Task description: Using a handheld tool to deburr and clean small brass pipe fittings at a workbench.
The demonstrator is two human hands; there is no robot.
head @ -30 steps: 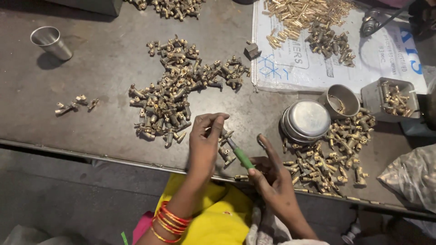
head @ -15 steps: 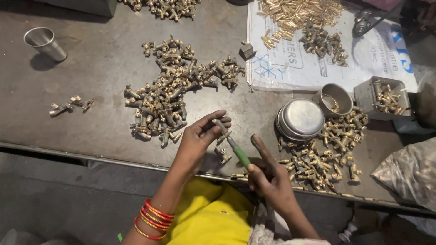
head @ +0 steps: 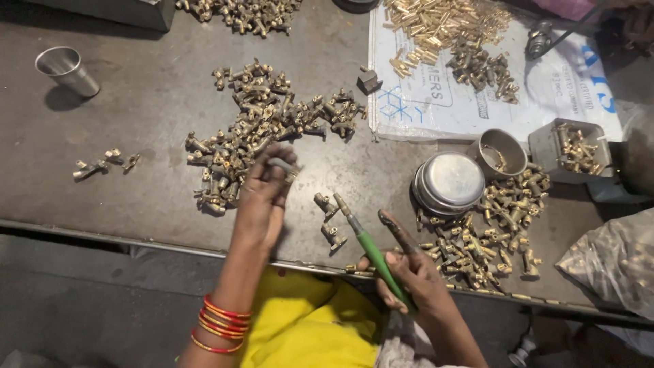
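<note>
The left hand (head: 262,197) lies on the dark metal bench (head: 136,136) at the near edge of a large heap of small brass fittings (head: 259,129), fingers curled, pinching one small grey-brass fitting (head: 283,165) at the fingertips. The right hand (head: 409,276), at the bench's front edge, is closed around a green-handled screwdriver (head: 371,249) whose tip points up toward the bench middle, forefinger stretched out. Two loose brass fittings (head: 329,218) lie between the hands. A second heap of brass fittings (head: 490,232) sits at the right, beside one stack of round steel bowls (head: 447,182) and one open steel cup (head: 501,153). One steel tumbler (head: 67,69) stands at the far left corner. A white printed sack (head: 490,88) carries more brass parts.
</note>
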